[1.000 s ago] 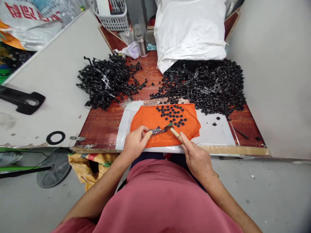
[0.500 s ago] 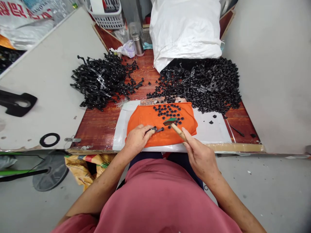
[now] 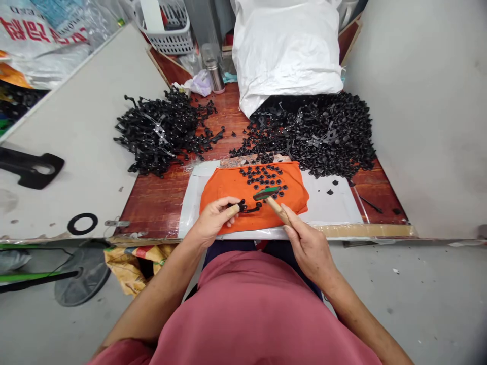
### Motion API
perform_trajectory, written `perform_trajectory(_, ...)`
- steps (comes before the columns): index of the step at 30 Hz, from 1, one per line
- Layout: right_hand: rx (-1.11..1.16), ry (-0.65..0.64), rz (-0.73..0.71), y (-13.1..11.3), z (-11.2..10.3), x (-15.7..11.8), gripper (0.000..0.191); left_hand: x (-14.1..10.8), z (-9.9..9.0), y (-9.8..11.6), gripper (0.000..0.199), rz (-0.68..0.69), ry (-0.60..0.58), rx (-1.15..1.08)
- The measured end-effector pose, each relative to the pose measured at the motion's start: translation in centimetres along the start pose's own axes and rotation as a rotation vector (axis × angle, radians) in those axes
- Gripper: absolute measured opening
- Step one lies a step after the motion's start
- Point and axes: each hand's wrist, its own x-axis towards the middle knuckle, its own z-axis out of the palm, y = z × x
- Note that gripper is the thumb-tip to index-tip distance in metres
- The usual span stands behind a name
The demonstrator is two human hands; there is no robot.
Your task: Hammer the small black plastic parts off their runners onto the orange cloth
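Note:
My left hand (image 3: 213, 219) is closed, thumb against fingers, on a small black plastic strip (image 3: 251, 208) with round knobs on it. The strip's near end is hidden by my fingers. In my right hand (image 3: 312, 247) is the wooden handle of a hammer (image 3: 279, 210) with a green head. The hammer head hovers or rests just right of the strip; I cannot tell if it touches anything. Under both lies an orange cloth (image 3: 220, 177). Several round black buttons (image 3: 262, 178) stand on the cloth beyond the hammer.
A heap of black strips (image 3: 152, 132) lies at the left of the reddish table (image 3: 148, 200). Loose black buttons (image 3: 335, 142) pile at the right, under a white sack (image 3: 287, 48). A steel flask (image 3: 215, 76) and a grey basket (image 3: 173, 40) stand behind. Pale boards flank both sides.
My left hand has turned the black strip, so its dark side now shows, and lifted slightly. The hammer has shifted a little left. The whole view has tilted slightly.

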Motion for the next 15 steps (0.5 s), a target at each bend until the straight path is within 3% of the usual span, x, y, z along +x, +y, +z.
perform_trajectory(2, 0.008, -0.011, -0.005, -0.3, -0.2, -0.1, 0.051, -0.4, 0.6, 0.4, 0.043, 0.004, -0.015, -0.081)
perform_trajectory(7, -0.132, -0.055, -0.032, -0.6, 0.2, -1.0, 0.051, -0.2, 2.4, 0.8, 0.047, 0.124, 0.132, -0.217)
perform_trajectory(12, -0.357, -0.075, -0.071, -0.7, 0.8, -1.9, 0.052, 0.3, 3.3, 1.0, 0.054, 0.165, 0.093, -0.236)
perform_trajectory(15, -0.361, -0.092, -0.055, -0.6, 0.4, -2.2, 0.052, 0.6, 3.1, 1.1, 0.050, 0.101, 0.029, -0.209)
